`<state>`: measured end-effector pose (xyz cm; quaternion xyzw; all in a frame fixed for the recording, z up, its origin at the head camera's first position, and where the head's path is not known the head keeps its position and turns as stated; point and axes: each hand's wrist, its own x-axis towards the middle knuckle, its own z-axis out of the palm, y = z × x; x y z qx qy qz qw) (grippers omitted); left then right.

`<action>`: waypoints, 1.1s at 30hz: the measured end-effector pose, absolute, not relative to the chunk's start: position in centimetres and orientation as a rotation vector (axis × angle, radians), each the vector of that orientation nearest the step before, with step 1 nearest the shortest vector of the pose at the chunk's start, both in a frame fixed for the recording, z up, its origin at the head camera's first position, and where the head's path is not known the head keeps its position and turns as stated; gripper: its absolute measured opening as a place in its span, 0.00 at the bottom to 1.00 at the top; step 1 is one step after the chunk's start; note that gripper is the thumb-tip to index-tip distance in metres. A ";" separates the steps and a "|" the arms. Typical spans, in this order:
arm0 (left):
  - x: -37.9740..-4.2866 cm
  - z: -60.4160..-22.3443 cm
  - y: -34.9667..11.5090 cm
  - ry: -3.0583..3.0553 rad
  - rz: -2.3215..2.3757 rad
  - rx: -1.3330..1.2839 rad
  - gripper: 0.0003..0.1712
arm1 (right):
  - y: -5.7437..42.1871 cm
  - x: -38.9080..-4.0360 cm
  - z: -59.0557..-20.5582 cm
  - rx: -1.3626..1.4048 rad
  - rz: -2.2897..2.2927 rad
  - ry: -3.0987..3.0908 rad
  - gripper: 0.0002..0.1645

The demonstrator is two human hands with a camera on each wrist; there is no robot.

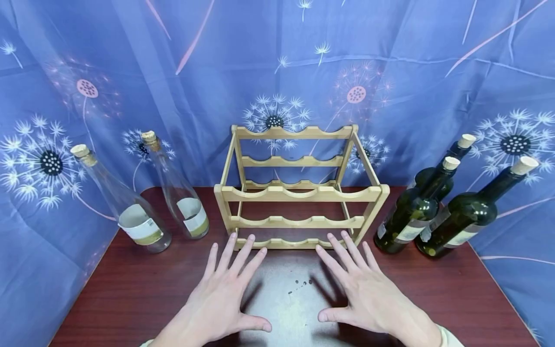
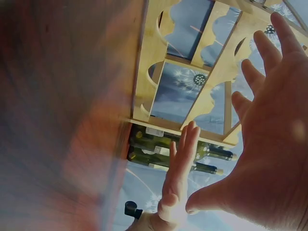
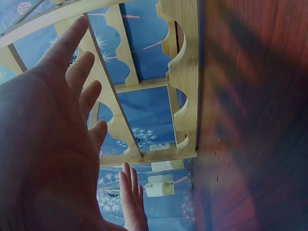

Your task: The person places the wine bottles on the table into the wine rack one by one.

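Observation:
Both hands hover over the front of the table with fingers spread and nothing held. My left hand (image 1: pixel 225 294) is in front of the left half of a wooden wine rack (image 1: pixel 299 194); my right hand (image 1: pixel 364 291) mirrors it on the right. In the head view the fingertips overlap the rack's lowest front rail (image 1: pixel 277 245). The rack has scalloped rails on three levels and no bottles in it. In the left wrist view, the left palm (image 2: pixel 274 144) faces the rack's side of the table, with the right hand (image 2: pixel 175 183) beyond it.
Two clear corked bottles (image 1: pixel 145 226) (image 1: pixel 191 212) stand left of the rack. Three dark green corked bottles (image 1: pixel 416 207) are grouped at its right. A blue dandelion-print cloth (image 1: pixel 277 48) hangs behind the reddish table (image 1: pixel 108 299), which has small dark marks (image 1: pixel 305 283) near its middle.

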<state>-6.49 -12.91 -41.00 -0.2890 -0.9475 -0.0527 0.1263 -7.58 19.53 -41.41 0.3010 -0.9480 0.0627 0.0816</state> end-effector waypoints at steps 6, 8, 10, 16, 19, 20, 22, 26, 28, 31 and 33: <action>-6.5 -40.6 -13.1 -2.770 -0.163 -0.822 0.74 | 19.5 -7.5 -41.5 0.902 0.200 -2.823 0.69; -6.4 -40.4 -13.2 -2.779 -0.152 -0.800 0.74 | 19.5 -7.5 -41.5 0.902 0.196 -2.817 0.70; -6.4 -40.3 -13.3 -2.786 -0.148 -0.771 0.74 | 19.5 -7.5 -41.6 0.901 0.187 -2.812 0.70; -6.3 -39.9 -13.7 -2.812 -0.124 -0.717 0.74 | 19.5 -7.4 -41.6 0.896 0.185 -2.827 0.71; -6.3 -39.7 -14.0 -2.816 -0.118 -0.698 0.74 | 19.5 -7.4 -41.5 0.896 0.196 -2.830 0.70; -6.3 -39.6 -14.1 -2.817 -0.118 -0.691 0.74 | 19.5 -7.4 -41.5 0.898 0.199 -2.828 0.70; -6.3 -39.4 -14.3 -2.817 -0.128 -0.682 0.74 | 19.5 -7.4 -41.5 0.898 0.203 -2.826 0.70; -6.3 -39.0 -14.7 -2.828 -0.135 -0.653 0.74 | 19.5 -7.4 -41.5 0.898 0.207 -2.828 0.70; -6.4 -38.9 -15.0 -2.836 -0.148 -0.634 0.74 | 19.5 -7.4 -41.5 0.898 0.202 -2.825 0.70; -6.5 -38.6 -15.4 -2.853 -0.177 -0.588 0.73 | 19.5 -7.4 -41.5 0.898 0.194 -2.820 0.70; -6.6 -38.3 -15.8 -2.852 -0.198 -0.560 0.73 | 19.5 -7.4 -41.5 0.895 0.186 -2.819 0.70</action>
